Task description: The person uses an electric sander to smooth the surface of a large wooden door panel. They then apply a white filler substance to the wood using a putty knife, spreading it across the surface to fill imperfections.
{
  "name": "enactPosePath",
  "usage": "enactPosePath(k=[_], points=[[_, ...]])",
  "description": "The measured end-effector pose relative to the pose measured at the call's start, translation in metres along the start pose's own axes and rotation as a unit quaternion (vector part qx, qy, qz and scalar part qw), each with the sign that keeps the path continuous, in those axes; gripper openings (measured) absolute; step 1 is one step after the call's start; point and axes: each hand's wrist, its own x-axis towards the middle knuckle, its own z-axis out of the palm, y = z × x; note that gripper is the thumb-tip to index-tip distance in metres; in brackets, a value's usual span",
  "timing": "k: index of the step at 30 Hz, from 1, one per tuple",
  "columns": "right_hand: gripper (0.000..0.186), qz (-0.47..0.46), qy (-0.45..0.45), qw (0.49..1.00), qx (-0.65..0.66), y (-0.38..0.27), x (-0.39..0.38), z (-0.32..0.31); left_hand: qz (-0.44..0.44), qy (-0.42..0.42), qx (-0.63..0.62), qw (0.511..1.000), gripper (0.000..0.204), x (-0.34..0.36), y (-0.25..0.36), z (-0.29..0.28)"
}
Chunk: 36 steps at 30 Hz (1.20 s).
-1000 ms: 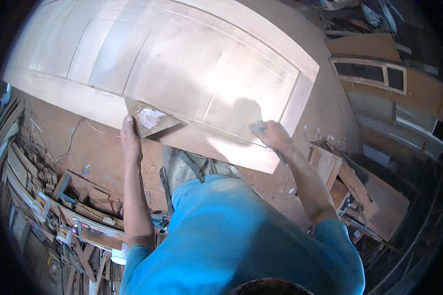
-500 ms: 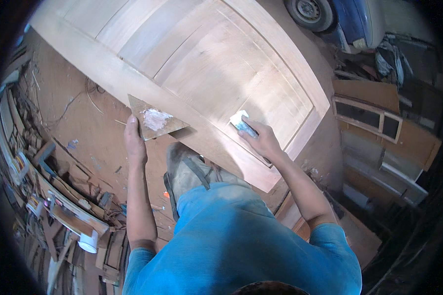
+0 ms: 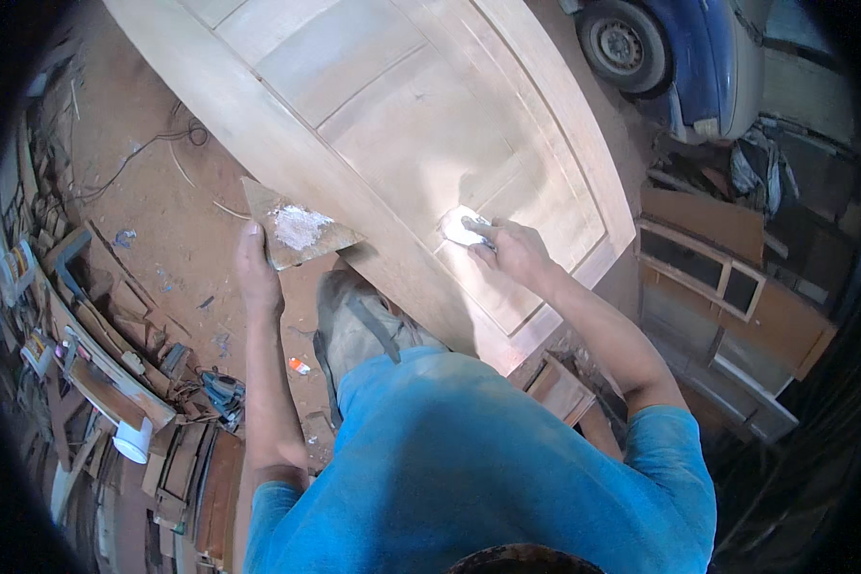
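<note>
Under right hand (image 3: 519, 251), panelled wooden door (image 3: 416, 129)

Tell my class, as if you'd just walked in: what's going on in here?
A person in a blue shirt is working at a pale wooden panel. The left hand grips a triangular board carrying a lump of white paste. The right hand holds a small flat tool, white at its end, at the panel's face; exact contact is hard to tell. Wood pieces lie at the left, and a blue car stands at the upper right.
</note>
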Motion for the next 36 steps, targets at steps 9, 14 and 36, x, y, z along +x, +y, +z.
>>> enactPosePath(k=[9,14,36], points=[[0.035,-0.003,-0.081,0.990,-0.115,-0.047,0.018,-0.015,0.028,0.030,0.020,0.999,0.043,-0.005,0.003,0.008],[0.034,0.025,-0.073,0.993,-0.092,-0.038,0.013,-0.012,0.023,0.019,-0.004,1.000,0.043,-0.009,0.015,0.012],[0.048,0.144,-0.008,0.984,0.101,-0.043,0.024,-0.008,-0.009,-0.023,-0.028,0.999,0.045,-0.013,0.031,0.007]])
